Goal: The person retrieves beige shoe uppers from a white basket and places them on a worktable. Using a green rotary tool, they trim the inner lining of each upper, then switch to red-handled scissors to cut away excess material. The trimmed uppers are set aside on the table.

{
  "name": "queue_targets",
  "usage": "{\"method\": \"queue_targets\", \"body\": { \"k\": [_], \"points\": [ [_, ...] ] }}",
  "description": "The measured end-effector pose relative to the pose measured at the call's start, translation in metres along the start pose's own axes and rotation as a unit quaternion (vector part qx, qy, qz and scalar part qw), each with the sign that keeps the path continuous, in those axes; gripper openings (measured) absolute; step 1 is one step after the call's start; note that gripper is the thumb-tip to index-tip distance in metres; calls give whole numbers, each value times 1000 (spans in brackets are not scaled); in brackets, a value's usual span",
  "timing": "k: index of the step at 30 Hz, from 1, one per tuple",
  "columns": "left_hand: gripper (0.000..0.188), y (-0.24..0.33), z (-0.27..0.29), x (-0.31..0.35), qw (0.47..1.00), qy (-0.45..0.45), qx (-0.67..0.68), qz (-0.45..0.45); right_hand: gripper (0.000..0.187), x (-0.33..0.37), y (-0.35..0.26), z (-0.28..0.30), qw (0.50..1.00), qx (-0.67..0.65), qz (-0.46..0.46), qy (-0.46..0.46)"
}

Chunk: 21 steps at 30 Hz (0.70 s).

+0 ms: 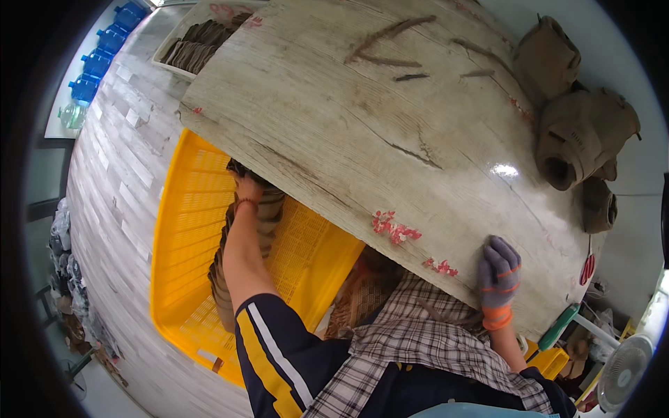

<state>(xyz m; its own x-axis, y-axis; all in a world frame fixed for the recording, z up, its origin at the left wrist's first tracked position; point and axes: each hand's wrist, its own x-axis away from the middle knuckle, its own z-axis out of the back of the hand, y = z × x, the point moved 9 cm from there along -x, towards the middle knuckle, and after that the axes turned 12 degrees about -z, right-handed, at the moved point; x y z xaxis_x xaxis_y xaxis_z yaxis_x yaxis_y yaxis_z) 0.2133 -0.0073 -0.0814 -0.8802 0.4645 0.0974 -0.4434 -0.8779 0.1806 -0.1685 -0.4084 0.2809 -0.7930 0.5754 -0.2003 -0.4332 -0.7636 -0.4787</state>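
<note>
Beside the table's left edge stands a yellow plastic basket [164, 279] with slotted walls. A long row of stacked brown, curved pieces [268, 219] lies in it; they look like stiff cloth or leather. My left hand [247, 188], bare with a red band at the wrist, reaches into the basket and is closed around the far end of the row. Its fingertips are partly hidden among the dark pieces. My right hand [500, 272], in a grey glove with an orange cuff, lies on the table [313, 139] near its front edge, fingers stretched out, holding nothing.
Several thin brown strips [390, 35] lie on the table's far side. Bulky brown hollow pieces [585, 132] are piled at the right edge, above red-handled scissors [587, 268]. A white bin [174, 63] holds more brown pieces. A fan [624, 373] stands lower right; blue water jugs [97, 63] line the left wall.
</note>
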Motion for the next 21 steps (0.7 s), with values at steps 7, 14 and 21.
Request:
{"method": "queue_targets", "body": {
  "k": [7, 14, 21],
  "points": [
    [39, 92, 3, 77, 956, 14, -165, -241, 24, -6, -1, -2, 1000, -18, 7, -14],
    [59, 80, -23, 22, 963, -194, -183, -41, 22, -9, -5, 18, 1000, 3, 19, 12],
    [35, 102, -24, 54, 960, -254, -13, -122, 23, -8, 1, 30, 997, -40, 59, 24]
  ]
}}
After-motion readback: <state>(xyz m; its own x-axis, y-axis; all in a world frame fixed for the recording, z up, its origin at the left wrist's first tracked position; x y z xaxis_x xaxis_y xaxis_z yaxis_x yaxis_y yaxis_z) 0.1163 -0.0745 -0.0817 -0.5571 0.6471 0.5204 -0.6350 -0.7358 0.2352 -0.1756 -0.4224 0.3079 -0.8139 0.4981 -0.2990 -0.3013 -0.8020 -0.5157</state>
